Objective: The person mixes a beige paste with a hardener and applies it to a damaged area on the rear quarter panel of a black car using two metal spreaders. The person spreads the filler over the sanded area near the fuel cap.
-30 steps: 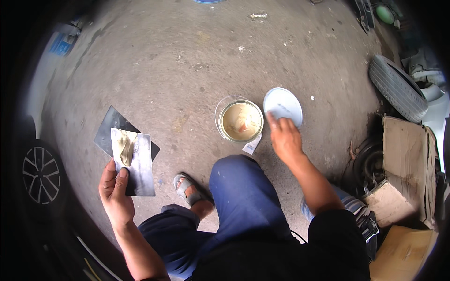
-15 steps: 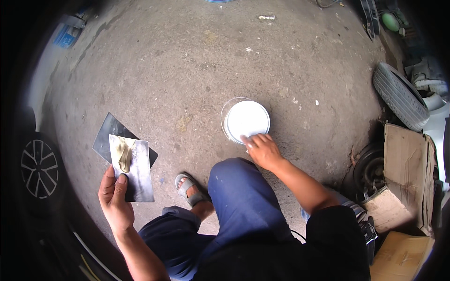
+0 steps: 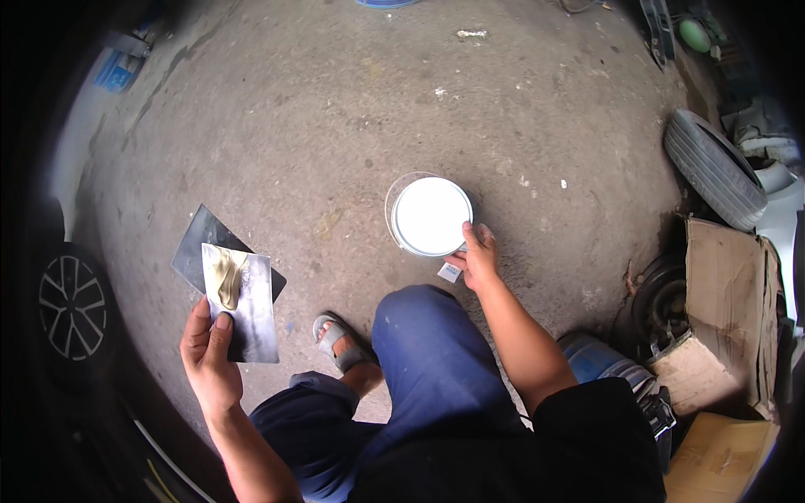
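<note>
My left hand is closed around two thin rectangular putty spreaders, thumb on top. The front spreader is pale and shiny and carries a thick smear of beige-green putty. Behind it the dark spreader sits at a slant. On the floor ahead stands a bucket with a white lid and a thin wire handle at its left. My right hand grips the lid's near right edge, thumb on the rim and fingers lower down. By those fingers is a small white printed square.
A tyre, cardboard and a dark wheel crowd the right side. At the left are a car wheel and a blue container. My sandalled foot rests on the concrete floor.
My right hand has shifted from the lid's near edge toward its right and now grips the rim. The small white square shows more fully. My left hand still holds the spreaders.
</note>
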{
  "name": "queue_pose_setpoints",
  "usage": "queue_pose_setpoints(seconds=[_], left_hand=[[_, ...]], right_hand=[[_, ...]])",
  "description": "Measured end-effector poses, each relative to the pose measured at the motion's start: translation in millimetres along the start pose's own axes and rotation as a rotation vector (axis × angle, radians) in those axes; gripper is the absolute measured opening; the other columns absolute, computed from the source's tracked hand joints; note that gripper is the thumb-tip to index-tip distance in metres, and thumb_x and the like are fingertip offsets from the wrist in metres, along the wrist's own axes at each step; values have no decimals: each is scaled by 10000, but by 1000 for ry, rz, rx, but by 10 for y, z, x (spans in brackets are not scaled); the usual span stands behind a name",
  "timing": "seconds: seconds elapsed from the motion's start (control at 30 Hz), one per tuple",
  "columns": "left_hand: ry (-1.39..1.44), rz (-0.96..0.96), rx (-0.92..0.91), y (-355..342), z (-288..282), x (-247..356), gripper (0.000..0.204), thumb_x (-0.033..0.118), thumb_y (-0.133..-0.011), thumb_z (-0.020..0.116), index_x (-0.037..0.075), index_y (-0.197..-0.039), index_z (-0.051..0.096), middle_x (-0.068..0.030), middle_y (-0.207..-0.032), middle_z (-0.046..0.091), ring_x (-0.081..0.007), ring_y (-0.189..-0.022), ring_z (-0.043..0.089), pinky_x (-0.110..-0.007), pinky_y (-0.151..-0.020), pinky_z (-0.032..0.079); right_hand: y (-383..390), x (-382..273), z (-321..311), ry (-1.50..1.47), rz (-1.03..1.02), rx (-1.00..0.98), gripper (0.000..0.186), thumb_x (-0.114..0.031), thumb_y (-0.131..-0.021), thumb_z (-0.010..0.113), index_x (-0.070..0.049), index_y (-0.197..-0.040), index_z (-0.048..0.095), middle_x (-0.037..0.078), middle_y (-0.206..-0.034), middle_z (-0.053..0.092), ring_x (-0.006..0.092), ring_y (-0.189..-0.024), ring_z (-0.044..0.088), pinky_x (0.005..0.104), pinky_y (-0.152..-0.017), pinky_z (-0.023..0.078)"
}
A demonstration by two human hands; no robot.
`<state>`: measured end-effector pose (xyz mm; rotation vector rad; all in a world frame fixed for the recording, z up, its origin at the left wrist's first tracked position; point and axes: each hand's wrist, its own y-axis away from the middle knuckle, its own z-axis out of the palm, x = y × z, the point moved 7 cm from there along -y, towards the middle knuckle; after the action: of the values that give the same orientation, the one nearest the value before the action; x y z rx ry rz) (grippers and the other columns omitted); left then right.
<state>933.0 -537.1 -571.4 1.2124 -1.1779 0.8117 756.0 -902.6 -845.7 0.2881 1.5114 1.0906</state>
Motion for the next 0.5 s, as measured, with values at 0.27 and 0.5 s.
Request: queue_pose_setpoints(seconds=[0.27, 0.5], left_hand=[[-27, 13, 3, 33, 35, 7, 358, 7, -915, 525, -61, -1267, 525, -99, -1138, 636, -125, -1024, 575, -245, -931, 398], [-16, 8, 35, 104, -81, 0, 354, 18, -922, 522, -66, -1267, 522, -103, -1138, 634, -127, -1023, 573, -247, -930, 400]], right_hand=[[-211, -95, 644, 130, -13, -123, 825, -271, -888, 664, -27, -1456, 117, 215, -1339, 455, 340, -1023, 605, 418, -801, 567], [-518, -33, -117, 255, -241, 10, 667, -225, -891, 640, -21, -1418, 286, 187, -1179, 571, 249, -966, 632, 352, -752, 530]])
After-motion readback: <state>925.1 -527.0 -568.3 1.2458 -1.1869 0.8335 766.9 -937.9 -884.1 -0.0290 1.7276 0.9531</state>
